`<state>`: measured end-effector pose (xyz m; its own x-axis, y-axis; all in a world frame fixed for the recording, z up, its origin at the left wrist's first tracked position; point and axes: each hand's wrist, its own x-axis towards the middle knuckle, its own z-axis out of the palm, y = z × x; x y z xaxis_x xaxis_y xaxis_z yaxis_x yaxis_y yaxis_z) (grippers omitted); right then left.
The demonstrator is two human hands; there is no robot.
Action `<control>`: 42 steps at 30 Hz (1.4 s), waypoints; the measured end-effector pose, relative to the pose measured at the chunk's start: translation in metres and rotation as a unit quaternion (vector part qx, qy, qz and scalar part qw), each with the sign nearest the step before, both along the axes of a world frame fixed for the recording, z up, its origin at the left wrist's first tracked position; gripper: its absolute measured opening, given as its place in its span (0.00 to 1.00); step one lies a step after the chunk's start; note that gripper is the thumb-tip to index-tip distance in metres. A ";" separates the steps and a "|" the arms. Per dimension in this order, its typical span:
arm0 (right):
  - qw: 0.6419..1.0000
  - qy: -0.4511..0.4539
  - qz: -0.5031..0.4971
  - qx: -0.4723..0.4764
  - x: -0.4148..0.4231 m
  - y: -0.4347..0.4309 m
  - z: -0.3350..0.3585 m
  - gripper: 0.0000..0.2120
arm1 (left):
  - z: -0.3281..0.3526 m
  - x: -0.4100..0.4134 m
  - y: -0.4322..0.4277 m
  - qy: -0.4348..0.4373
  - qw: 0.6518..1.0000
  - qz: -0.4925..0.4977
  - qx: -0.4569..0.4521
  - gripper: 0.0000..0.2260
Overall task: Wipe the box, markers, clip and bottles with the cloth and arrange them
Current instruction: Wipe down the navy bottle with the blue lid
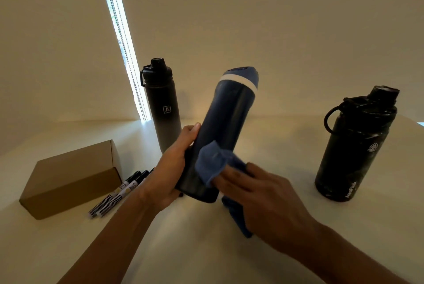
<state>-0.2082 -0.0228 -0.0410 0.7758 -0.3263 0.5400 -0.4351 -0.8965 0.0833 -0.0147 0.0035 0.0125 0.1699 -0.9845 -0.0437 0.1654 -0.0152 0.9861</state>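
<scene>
- Our left hand (pixel 176 169) is wrapped round the lower body of the dark navy bottle (pixel 227 123) with the pale blue lid and white band. The thumb lies on its upper side and the fingers are curled underneath.
- We've got that bottle tilted, lid pointing up and away from us, base low over the cream desk (pixel 286 141). We cannot tell whether the base touches the surface.
- Our right hand (pixel 263 203) holds the blue cloth (pixel 211 164) bunched up, fingers laid over it and pressing it onto the bottle's lower flank, just beside the left hand. A loose tail of cloth trails out beneath the palm towards us.
- Back left, we see the tall slim black bottle (pixel 163 109) with a loop-handled cap standing upright, just behind the left hand, its square white logo facing us.
- Over on the right, well apart, the squat wide black bottle (pixel 353 152) with a carry loop stands upright too, white lettering near its base.
- On the left, the brown cardboard box (pixel 68 178) sits closed and flat on the desk.
- Just beside its right edge lie the markers (pixel 121 189), black-capped with striped white barrels, side by side, partly hidden by our left forearm.
- Behind it all, a bright strip of window (pixel 124 38) shows between pale blinds, with a bead chain hanging down it.
</scene>
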 end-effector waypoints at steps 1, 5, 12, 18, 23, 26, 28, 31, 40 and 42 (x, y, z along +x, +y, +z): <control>1.000 0.019 0.007 0.004 0.003 0.004 -0.001 0.52 | 0.001 0.000 -0.002 0.002 1.000 0.030 -0.006 0.20; 0.997 0.017 0.047 -0.053 0.008 0.016 0.004 0.47 | 0.003 0.000 -0.004 0.035 0.992 0.121 0.007 0.12; 0.997 0.038 -0.003 -0.068 -0.001 0.005 0.002 0.42 | 0.009 0.000 0.005 0.023 0.998 0.053 -0.010 0.13; 0.980 -0.092 -0.152 -0.086 -0.026 -0.019 0.025 0.40 | 0.008 -0.007 0.014 -0.043 0.996 -0.083 -0.008 0.19; 0.962 -0.173 -0.200 -0.069 -0.048 -0.035 0.036 0.36 | 0.005 -0.017 0.016 -0.064 0.990 -0.120 0.021 0.21; 0.961 -0.203 -0.182 -0.053 -0.046 -0.036 0.036 0.33 | 0.001 -0.018 0.016 -0.057 0.992 -0.108 0.019 0.21; 0.967 -0.192 -0.161 -0.040 -0.036 -0.029 0.032 0.30 | 0.004 -0.013 0.020 -0.020 0.996 -0.086 0.020 0.20; 0.985 -0.121 -0.108 -0.061 -0.018 -0.011 0.017 0.31 | -0.002 -0.011 0.027 -0.007 0.996 -0.090 -0.017 0.17; 0.997 0.015 0.057 -0.057 0.011 0.016 -0.001 0.39 | 0.009 0.003 0.009 0.038 0.998 0.056 -0.001 0.26; 0.997 0.039 0.016 -0.059 0.008 0.012 0.002 0.48 | 0.005 0.001 0.004 0.031 0.998 0.058 0.012 0.27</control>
